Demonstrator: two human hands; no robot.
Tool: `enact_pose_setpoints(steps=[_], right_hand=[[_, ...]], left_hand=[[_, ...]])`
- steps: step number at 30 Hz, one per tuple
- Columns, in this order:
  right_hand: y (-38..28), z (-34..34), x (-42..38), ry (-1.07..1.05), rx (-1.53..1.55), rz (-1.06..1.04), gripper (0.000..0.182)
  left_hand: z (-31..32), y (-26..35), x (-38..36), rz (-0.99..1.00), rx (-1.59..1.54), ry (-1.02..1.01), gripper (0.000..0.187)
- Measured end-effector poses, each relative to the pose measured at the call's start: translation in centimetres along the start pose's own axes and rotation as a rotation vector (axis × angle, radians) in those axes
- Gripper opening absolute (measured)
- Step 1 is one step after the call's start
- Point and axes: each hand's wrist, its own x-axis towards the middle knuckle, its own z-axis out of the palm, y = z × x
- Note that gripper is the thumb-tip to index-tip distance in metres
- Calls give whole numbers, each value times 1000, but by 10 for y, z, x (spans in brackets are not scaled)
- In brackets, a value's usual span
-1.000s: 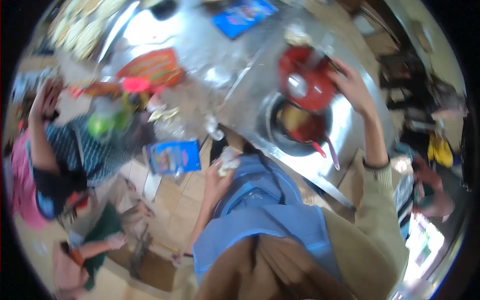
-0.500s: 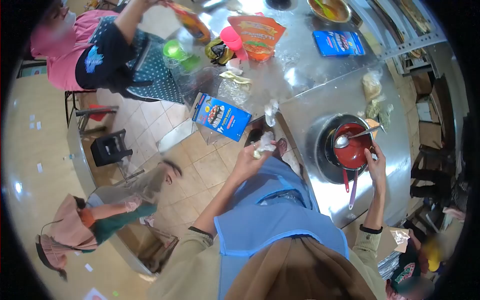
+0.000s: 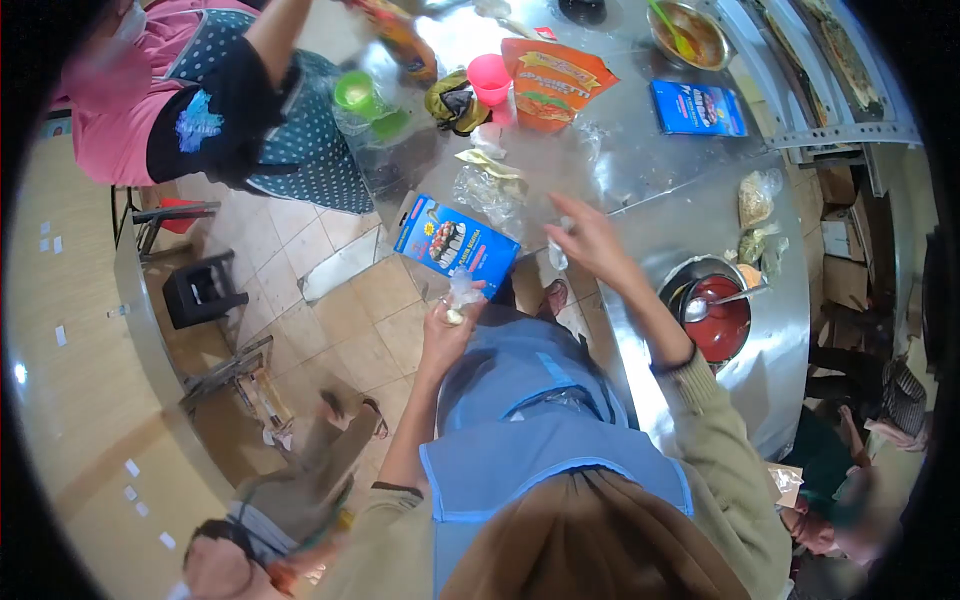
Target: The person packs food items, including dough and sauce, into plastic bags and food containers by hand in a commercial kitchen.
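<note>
My left hand (image 3: 447, 340) is closed around a small crumpled clear plastic bag (image 3: 462, 292) with something pale in it, in front of my apron. My right hand (image 3: 598, 245), slightly blurred, reaches over the table's near edge with thumb and index finger apart. Just by its thumb hangs a scrap of clear plastic (image 3: 557, 255); whether they touch is hard to see. Close to my left hand, a blue printed box (image 3: 455, 240) lies at the table edge. Right of my right forearm stands a red pan (image 3: 722, 335) with a metal spoon (image 3: 698, 308) in it; my sleeve hides its handles.
On the metal table (image 3: 640, 165) are an orange spaghetti pouch (image 3: 555, 85), a pink cup (image 3: 489, 80), a green cup (image 3: 354, 92), another blue box (image 3: 698, 108) and a bowl of sauce (image 3: 700, 50). Small bags (image 3: 757, 198) lie at right. A co-worker (image 3: 215, 110) stands far left.
My right hand has left the red pan and swung left to the table edge near the plastic scrap. My left hand, still holding the bag, has shifted left and slightly down.
</note>
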Motion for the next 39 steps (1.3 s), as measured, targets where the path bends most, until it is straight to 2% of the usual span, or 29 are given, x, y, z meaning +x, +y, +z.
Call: enact_pose_setpoints(steps=[1,4,7,10,13,16,19,22,25,28,31,32,35,36,39], right_hand=[[15,32,21,44,-157,-171,68],[11,79,67,-164,-347,124,90],[24,102,86,-224,-411,253,98],[34,115,84,-112,-523,197,89],[44,114,87,-168,-429,176,58],[49,109,94,-77,-382,152,35],[45,89,98,-18,-335,108,35],[24,56,109,-197,-104,414,48],[15,34,111,-297,112,482,68],[-11,17,119,-330,419,776,67],[-22,1,128,-407,607,850,75],[-17,-3,129,-447,740,827,75],[-6,-2,128,-447,821,713,62],[-4,0,128,-417,774,683,51],[-3,1,133,-347,481,643,43]], left_hand=[[-7,2,3,-8,-24,2,25],[-26,9,12,-33,-83,16,25],[-44,11,25,-63,-103,41,26],[-60,15,39,-77,-110,50,28],[-68,19,55,-107,-166,43,28],[-71,23,70,-107,-184,17,28],[-73,31,81,-82,-160,-21,28],[-73,35,92,-96,-174,-78,29],[-71,42,100,-108,-188,-118,30],[-69,44,106,-90,-181,-133,28],[-71,41,110,-106,-161,-162,26],[-70,44,110,-107,-147,-141,24],[-70,42,110,-106,-156,-130,23],[-70,43,110,-116,-167,-131,23],[-71,44,109,-113,-144,-135,24]])
